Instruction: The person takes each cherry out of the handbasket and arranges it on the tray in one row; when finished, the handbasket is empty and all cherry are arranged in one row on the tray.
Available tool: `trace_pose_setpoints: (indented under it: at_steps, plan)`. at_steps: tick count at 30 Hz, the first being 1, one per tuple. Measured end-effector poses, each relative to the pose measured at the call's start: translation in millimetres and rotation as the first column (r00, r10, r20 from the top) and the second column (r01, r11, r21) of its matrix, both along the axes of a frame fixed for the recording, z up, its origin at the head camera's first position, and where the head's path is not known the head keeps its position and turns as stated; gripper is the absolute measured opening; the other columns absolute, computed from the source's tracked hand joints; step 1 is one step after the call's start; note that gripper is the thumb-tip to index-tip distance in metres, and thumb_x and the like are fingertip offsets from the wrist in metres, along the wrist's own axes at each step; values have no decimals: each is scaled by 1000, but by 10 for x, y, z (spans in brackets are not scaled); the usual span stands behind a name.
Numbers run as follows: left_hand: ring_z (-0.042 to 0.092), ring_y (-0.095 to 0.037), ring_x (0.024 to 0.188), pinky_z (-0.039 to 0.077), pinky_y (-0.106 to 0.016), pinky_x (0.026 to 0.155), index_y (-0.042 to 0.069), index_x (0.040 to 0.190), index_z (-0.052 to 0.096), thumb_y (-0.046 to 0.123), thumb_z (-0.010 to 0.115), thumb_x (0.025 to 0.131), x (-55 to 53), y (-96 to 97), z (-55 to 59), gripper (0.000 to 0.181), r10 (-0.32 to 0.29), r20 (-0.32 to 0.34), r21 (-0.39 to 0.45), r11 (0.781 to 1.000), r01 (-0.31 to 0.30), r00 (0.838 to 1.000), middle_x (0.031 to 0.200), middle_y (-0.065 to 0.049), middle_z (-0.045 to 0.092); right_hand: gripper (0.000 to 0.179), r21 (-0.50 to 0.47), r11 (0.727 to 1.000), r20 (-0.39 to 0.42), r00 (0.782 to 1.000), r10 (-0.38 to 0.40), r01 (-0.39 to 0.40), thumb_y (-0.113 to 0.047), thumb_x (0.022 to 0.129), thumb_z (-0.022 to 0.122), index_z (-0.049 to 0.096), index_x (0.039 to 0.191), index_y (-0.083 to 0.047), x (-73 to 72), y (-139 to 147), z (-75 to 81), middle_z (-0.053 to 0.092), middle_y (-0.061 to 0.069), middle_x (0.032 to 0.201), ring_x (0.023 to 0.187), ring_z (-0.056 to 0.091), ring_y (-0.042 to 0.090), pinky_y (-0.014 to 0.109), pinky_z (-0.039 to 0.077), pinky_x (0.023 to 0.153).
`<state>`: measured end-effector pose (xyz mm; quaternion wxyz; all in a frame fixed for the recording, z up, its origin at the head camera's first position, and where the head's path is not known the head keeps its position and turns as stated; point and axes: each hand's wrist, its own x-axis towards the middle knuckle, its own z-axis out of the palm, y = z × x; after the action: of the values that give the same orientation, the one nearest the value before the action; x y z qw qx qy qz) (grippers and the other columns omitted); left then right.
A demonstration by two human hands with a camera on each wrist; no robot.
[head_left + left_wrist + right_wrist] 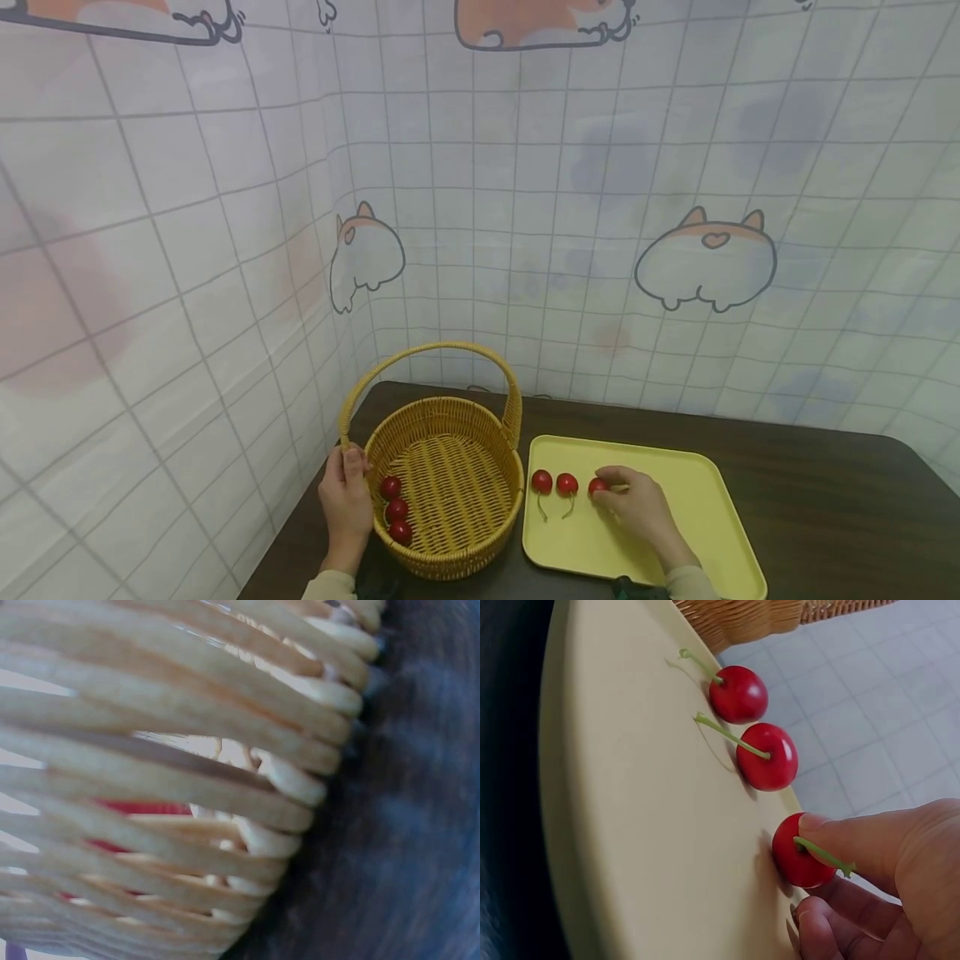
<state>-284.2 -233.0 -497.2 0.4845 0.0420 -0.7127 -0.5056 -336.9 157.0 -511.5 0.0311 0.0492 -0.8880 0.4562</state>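
Observation:
My left hand [347, 502] grips the left side of a wicker basket [448, 565], by the rim where the tall handle [431, 346] meets it. Inside the basket, several dark red cherries, or at least three [397, 509], lie in a row along the left wall. In the right wrist view, my right hand [870, 892] pinches a red cherry [786, 851] with a green stem between thumb and fingers, at the yellow tray's surface [652, 795]. Left of it on the tray, two more stemmed cherries sit side by side, the nearer one [769, 759] and the farther one [739, 696].
Basket and tray stand beside each other on a dark wooden table [840, 500]. A white gridded curtain [525, 208] with cartoon dog prints hangs behind the table and along its left. The left wrist view holds mostly blurred basket weave [150, 765].

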Motion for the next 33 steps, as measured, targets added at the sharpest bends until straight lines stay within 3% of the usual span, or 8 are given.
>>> trace_pose_setpoints:
  at_steps: [3,6,14,23,33]
  plan:
    - [53,-13,67,44,-14,69,-6,88,55,13,44,105,-43,-39,-81,27,10,8,3,1000,-10,1000,71,-12,53,31,4,1000,-1,1000,5,-5,-11,82,78,70,111,-4,9,-11,-1,71,10,106,87,67,23,29,52,63]
    - [54,-13,67,44,-14,69,-6,89,56,12,44,105,-24,-33,-84,27,13,8,7,1000,-13,1000,70,-10,54,30,1,1000,16,1000,0,0,-10,82,78,69,111,-5,19,-18,-13,71,9,106,88,67,22,30,53,64]
    - [51,-11,65,45,-15,67,-12,88,54,11,43,105,151,90,178,31,-29,-44,1,1000,29,999,69,-15,52,31,19,1000,11,1000,-1,1,-14,83,78,70,112,-7,2,-13,-53,70,7,109,87,66,20,31,51,65]
    - [52,-10,66,44,-15,69,-4,88,55,13,43,105,-40,-39,-52,27,-6,-35,-12,1000,5,999,70,-10,53,32,7,1000,16,1000,-2,2,-20,83,79,70,112,-10,-1,-26,-40,71,6,108,86,67,19,30,50,62]
    - [51,-11,67,45,-14,70,-5,88,54,15,44,105,-24,-27,-43,28,-17,-24,15,1000,18,1000,72,-11,53,29,10,1000,11,1000,-14,14,-18,83,78,72,110,-9,-8,-45,-30,72,5,103,85,67,19,31,50,64]
